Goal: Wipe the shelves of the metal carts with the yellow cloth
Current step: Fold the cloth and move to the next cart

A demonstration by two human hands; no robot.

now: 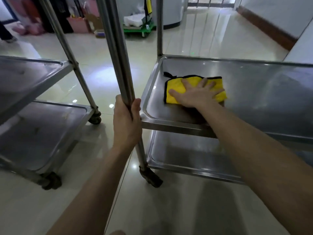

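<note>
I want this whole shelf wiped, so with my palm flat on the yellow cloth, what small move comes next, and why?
Probably slide the right hand and yellow cloth rightward along the shelf: the cloth lies near its left end, and most of the surface stretches to the right. The left hand grips the post, steadying the cart.

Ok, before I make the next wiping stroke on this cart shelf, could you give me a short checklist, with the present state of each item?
1. Yellow cloth lies flat on the shelf: ok.
2. Right hand presses on the cloth with straight, spread fingers: ok.
3. Left hand grips the upright post to steady the cart: ok.
4. Black loop of the cloth tucked under: not ok, it sticks out toward the far corner.
5. Caster under the post locked: cannot tell.
6. Lower shelf already wiped: cannot tell.
</note>
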